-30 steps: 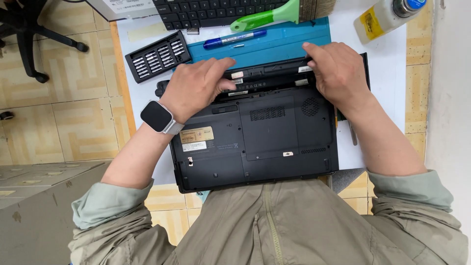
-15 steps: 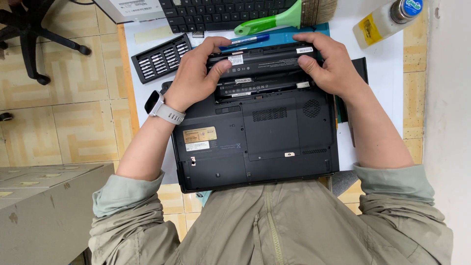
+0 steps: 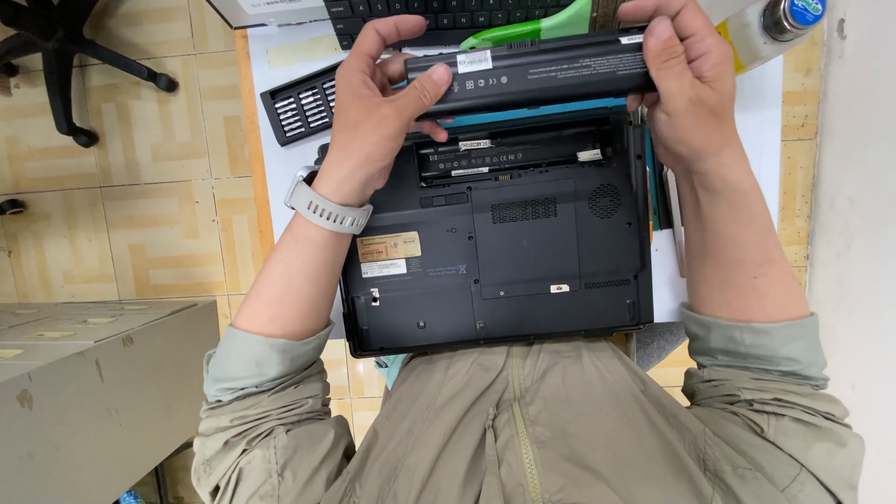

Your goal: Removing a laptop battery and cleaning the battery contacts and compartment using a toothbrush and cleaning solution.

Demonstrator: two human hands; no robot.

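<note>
Head view, and we've got the white desk point(image 3: 280, 131) under an upturned black laptop point(image 3: 504, 252), its battery bay open at the far edge. Above that bay we hold the long black battery pack point(image 3: 537, 75) clear of the laptop, left hand point(image 3: 378, 103) clamped on one end, right hand point(image 3: 677, 89) gripping the other. Grey smartwatch point(image 3: 327, 207) on our left wrist.

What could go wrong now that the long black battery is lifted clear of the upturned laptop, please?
The battery is held only at its ends by the left hand and right hand, so it might slip onto the open bay. The laptop overhangs the table edge towards the lap and could tip.
</note>
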